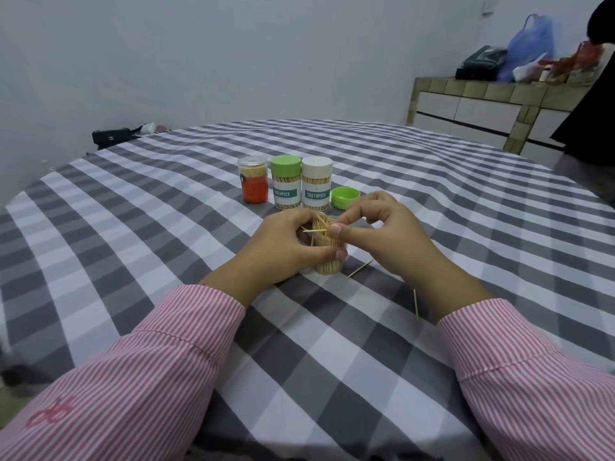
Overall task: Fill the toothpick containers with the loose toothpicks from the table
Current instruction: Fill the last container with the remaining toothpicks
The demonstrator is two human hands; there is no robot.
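My left hand [283, 247] grips an open clear toothpick container [327, 261] packed with toothpicks, standing on the checked tablecloth. My right hand [382, 231] pinches a toothpick [314, 230] lying sideways over the container's mouth. Two loose toothpicks lie on the cloth: one [359, 269] just right of the container, another [416, 304] near my right wrist. Behind stand three closed containers: an orange one [254, 179], a green-lidded one [285, 183] and a white-lidded one [316, 183]. A loose green lid [345, 197] lies to their right.
The round table [166, 227] carries a grey-and-white checked cloth. A black bag [111, 137] sits beyond its far left edge. A tiled counter [499, 101] with bags stands at the back right, and a dark-clothed person [595, 94] is at the right edge.
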